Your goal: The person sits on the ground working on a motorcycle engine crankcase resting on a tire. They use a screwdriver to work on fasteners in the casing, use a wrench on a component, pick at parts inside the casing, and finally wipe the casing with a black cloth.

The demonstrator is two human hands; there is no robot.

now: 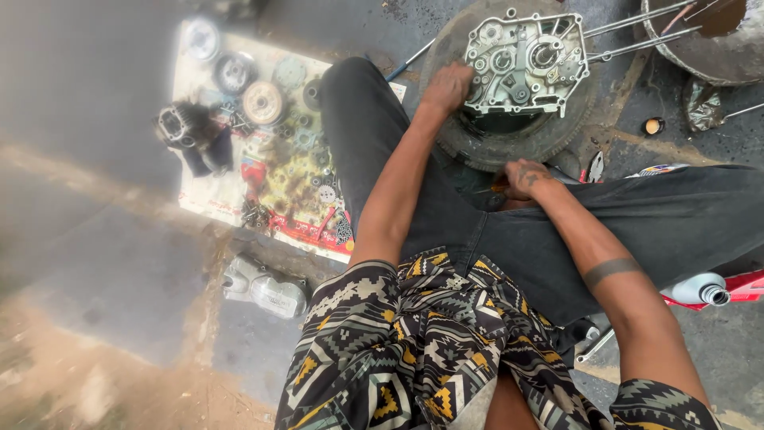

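- Nearest the camera, a patterned shirt and dark trousers fill the bottom of the view.
- Right hand hovers at the tyre's 6 o'clock edge, fingers curled around something small; what it pinches cannot be told.
- Left hand rests curled against the engine crankcase, at its 9 o'clock side.
- That crankcase lies flat on a tyre, at 12 o'clock from the person.
- Gears and clutch parts lie on a printed sheet at 10 o'clock.
- 1 silver engine cover lies on the ground at 8 o'clock.
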